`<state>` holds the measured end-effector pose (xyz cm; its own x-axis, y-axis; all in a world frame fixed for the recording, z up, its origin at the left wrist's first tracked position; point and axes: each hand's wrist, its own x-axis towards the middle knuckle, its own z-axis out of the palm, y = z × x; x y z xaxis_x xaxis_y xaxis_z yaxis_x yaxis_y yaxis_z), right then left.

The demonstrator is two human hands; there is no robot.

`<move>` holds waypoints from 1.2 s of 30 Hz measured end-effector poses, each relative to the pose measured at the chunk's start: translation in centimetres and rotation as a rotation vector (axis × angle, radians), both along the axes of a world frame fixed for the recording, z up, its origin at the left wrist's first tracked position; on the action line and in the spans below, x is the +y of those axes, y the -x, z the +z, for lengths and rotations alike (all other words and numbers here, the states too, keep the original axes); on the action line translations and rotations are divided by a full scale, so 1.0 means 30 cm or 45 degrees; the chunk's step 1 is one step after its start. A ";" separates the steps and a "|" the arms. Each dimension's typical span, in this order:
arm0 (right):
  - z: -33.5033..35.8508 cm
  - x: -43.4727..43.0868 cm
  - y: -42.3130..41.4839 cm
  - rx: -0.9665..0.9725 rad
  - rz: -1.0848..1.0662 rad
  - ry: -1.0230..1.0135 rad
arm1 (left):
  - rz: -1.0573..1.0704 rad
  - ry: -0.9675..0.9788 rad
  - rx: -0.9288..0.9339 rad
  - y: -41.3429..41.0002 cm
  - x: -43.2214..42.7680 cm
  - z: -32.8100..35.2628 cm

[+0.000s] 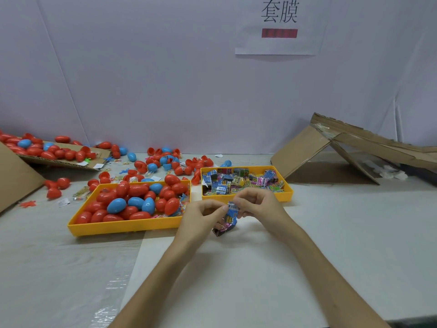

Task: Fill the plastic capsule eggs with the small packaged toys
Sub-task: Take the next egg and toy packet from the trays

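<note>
A small blue packaged toy (231,213) is pinched between my left hand (201,217) and my right hand (256,204), just above the table in front of the two trays. A second dark packet (221,229) hangs below it, partly hidden by my left hand. The left yellow tray (123,225) holds several red and blue capsule eggs (132,202). The right yellow tray (287,195) is full of small packaged toys (241,181).
Loose red and blue eggs and egg halves (163,162) lie scattered behind the trays and on a cardboard flap (56,151) at the far left. A collapsed cardboard box (343,152) stands at the right. A white wall with a paper sign (279,27) closes the back.
</note>
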<state>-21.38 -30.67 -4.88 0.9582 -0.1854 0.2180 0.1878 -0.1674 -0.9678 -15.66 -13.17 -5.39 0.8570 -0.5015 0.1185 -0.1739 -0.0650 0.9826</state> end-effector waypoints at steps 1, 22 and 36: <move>0.002 0.002 0.000 -0.002 -0.011 -0.041 | 0.016 0.022 0.024 0.000 -0.001 0.000; -0.019 0.006 -0.014 0.050 0.020 -0.154 | 0.159 0.211 0.096 0.003 0.012 0.015; -0.007 0.016 -0.013 0.136 0.187 -0.472 | 0.329 0.066 -0.397 0.012 0.003 -0.003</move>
<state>-21.00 -30.19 -5.08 0.9939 -0.0924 0.0598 0.0787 0.2176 -0.9729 -16.01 -13.08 -5.47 0.8729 -0.2610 0.4122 -0.4486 -0.0972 0.8884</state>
